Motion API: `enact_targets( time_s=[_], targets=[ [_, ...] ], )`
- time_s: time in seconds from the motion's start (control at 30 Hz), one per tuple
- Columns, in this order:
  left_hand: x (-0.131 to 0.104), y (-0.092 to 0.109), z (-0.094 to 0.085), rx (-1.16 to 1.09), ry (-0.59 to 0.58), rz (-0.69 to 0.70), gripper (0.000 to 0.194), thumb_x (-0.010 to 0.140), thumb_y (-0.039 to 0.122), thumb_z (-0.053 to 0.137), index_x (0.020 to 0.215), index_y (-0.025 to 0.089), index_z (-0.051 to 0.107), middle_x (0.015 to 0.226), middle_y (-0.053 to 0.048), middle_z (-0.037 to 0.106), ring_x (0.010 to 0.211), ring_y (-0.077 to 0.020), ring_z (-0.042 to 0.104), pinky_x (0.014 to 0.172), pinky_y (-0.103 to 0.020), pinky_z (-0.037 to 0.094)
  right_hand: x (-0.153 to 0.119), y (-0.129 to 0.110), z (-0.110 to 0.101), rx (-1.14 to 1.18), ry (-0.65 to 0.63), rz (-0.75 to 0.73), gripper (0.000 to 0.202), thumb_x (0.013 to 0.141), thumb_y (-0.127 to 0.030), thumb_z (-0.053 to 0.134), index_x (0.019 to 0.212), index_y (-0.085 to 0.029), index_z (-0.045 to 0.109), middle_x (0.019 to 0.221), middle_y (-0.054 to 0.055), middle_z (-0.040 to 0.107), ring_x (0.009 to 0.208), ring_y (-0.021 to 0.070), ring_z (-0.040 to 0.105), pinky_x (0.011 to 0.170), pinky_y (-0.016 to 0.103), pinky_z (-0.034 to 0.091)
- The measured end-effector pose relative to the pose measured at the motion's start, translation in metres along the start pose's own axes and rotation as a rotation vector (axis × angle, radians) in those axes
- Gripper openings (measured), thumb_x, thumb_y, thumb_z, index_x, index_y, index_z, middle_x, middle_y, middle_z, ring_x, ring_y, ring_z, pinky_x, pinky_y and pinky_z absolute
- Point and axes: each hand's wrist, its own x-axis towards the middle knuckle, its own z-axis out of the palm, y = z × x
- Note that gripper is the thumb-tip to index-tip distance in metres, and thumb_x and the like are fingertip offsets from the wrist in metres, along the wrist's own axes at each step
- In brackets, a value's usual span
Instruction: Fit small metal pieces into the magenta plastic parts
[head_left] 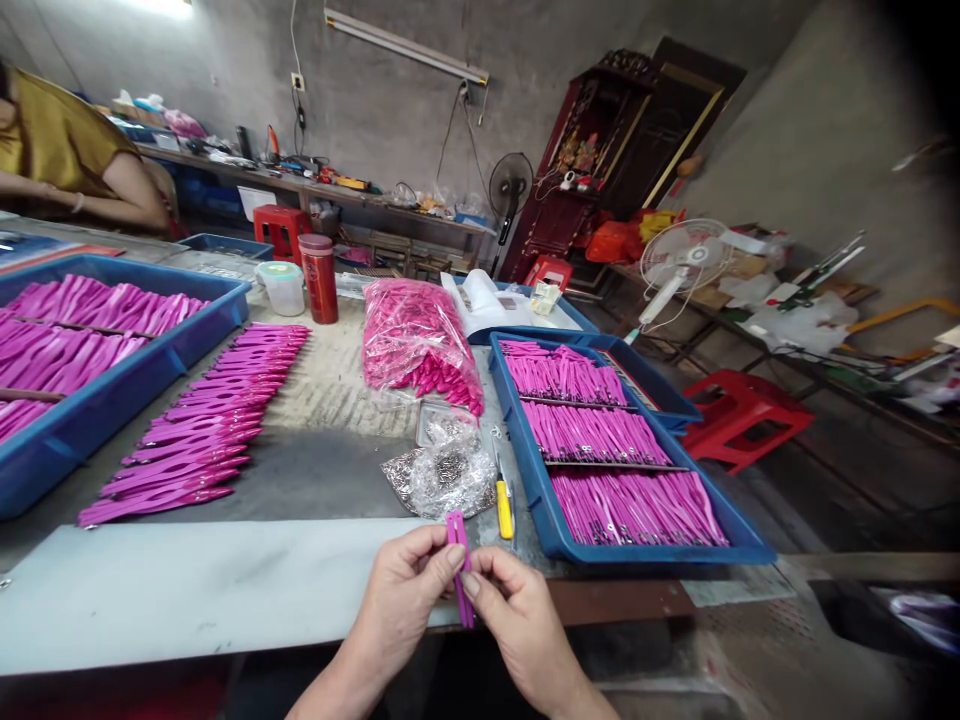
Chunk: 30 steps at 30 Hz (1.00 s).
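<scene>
Both hands meet at the table's front edge on one slim purple two-bar handle (pixel 460 575), which looks like a folding-knife handle and stands nearly upright. My left hand (pixel 409 590) pinches its left side between thumb and fingers. From the right, my right hand (pixel 517 610) pinches its lower half. Just beyond lies a clear plastic bag of small metal parts (pixel 450 470). A screwdriver with a yellow handle (pixel 504 508) lies right of the bag. To the left, a row of purple pieces with pointed pink ends (pixel 202 420) overlaps on the table.
A blue tray (pixel 551 540) of purple handles stands at right, another blue tray (pixel 82 450) at left. Behind are a bag of pink pieces (pixel 420 340), a red tumbler (pixel 320 285) and a lidded tub (pixel 283 290). A person in a mustard top (pixel 67 130) sits far left.
</scene>
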Motion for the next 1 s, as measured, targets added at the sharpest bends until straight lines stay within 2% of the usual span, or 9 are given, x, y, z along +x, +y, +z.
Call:
enact_targets(
  time_s=[0.27,0.43,0.57,1.0],
  targets=[
    [-0.001,-0.002,0.000,0.025,0.004,-0.016,0.034,0.056,0.045,0.067,0.060,0.012,0.059,0.050,0.003,0.045,0.047,-0.0066,0.038,0.046,-0.018,0.034,0.001,0.002,0.001,-0.032,0.000,-0.001,0.025,0.079,-0.038,0.047,0.068,-0.015,0.052,0.060,-0.001,0.046,0.057,0.0107,0.039,0.054,0.021,0.034],
    [0.000,-0.006,-0.002,0.038,0.005,-0.015,0.033,0.057,0.044,0.067,0.062,0.012,0.060,0.050,0.003,0.046,0.047,-0.0065,0.038,0.046,-0.018,0.033,0.001,0.005,-0.001,-0.132,0.002,-0.027,0.026,0.079,-0.037,0.047,0.068,-0.015,0.054,0.061,-0.001,0.048,0.058,0.0114,0.042,0.055,0.022,0.035],
    [0.001,-0.008,-0.004,0.051,-0.009,0.000,0.032,0.059,0.042,0.066,0.058,0.012,0.058,0.049,0.004,0.044,0.046,-0.0061,0.037,0.045,-0.018,0.032,0.001,0.005,-0.002,-0.175,-0.009,-0.044,0.026,0.081,-0.035,0.045,0.068,-0.015,0.054,0.061,-0.001,0.048,0.059,0.0113,0.042,0.055,0.021,0.035],
    [0.004,-0.001,0.000,0.012,0.054,-0.059,0.029,0.056,0.038,0.067,0.050,0.013,0.053,0.043,0.004,0.046,0.042,-0.0058,0.039,0.043,-0.018,0.033,0.011,-0.011,-0.001,-0.014,-0.069,0.070,0.023,0.076,-0.034,0.050,0.062,-0.016,0.050,0.054,-0.004,0.043,0.050,0.0080,0.036,0.047,0.020,0.031]
  ],
)
